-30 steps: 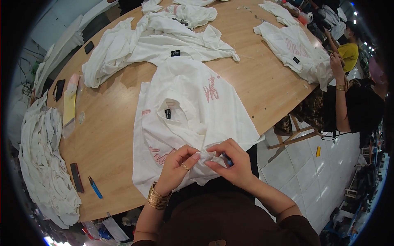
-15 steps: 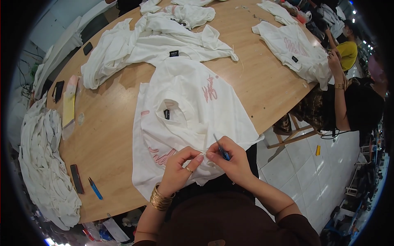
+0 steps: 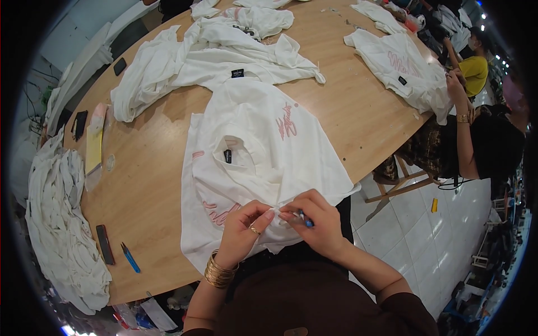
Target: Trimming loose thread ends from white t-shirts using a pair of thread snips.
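At near edge of tan wooden counter [image 3: 151,190], your left hand [image 3: 244,228] pinches pink-lettered white fabric shirt [image 3: 266,183]; your right hand [image 3: 323,225], fingers close beside left's, grips slim blue-handled tool [image 3: 307,221]. Hold pinched fold taut, tip angled off cloth. Shirt's long axis seems to run roughly away from you; round white collar [image 3: 258,155] opens upward.
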`<state>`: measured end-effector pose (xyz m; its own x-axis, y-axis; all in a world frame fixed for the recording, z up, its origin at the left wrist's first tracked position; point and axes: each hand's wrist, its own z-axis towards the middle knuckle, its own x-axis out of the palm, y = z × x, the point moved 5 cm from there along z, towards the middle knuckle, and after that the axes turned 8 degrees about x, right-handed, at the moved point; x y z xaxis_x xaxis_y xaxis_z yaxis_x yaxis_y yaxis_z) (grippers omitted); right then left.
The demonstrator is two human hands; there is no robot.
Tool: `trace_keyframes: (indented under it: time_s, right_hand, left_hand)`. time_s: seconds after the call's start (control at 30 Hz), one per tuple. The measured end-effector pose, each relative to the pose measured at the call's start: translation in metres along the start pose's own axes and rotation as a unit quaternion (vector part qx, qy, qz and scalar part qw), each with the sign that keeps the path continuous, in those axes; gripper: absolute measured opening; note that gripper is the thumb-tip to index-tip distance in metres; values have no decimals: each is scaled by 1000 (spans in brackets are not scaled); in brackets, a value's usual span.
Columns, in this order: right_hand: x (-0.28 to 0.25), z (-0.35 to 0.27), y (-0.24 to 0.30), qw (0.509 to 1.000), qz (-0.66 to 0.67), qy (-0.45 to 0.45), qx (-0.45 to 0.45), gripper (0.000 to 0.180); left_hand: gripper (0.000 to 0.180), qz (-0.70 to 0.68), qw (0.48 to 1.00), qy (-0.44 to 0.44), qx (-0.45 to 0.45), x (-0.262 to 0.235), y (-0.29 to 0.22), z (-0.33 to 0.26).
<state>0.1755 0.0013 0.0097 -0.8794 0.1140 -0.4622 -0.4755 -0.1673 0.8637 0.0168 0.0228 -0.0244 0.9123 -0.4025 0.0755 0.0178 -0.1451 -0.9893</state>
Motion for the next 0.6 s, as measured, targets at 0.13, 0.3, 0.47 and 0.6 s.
trace_keyframes:
  time_s: [0.13,0.3,0.47,0.6]
  right_hand:
    - [1,-2,-1,998,-54,3,-8,14]
    - [3,0,-13,982,134,40,130,9]
    - [-2,2,-11,971,165,38,170,5]
    - [-4,-2,-5,997,23,34,69,8]
  left_hand:
    - [15,-7,1000,-19,20,2,1,1]
    - [13,-14,1000,-9,-17,5,-2,1]
    - [14,-15,1000,-16,-13,3,-1,1]
    - [13,-11,1000,-3,11,5,-1,2]
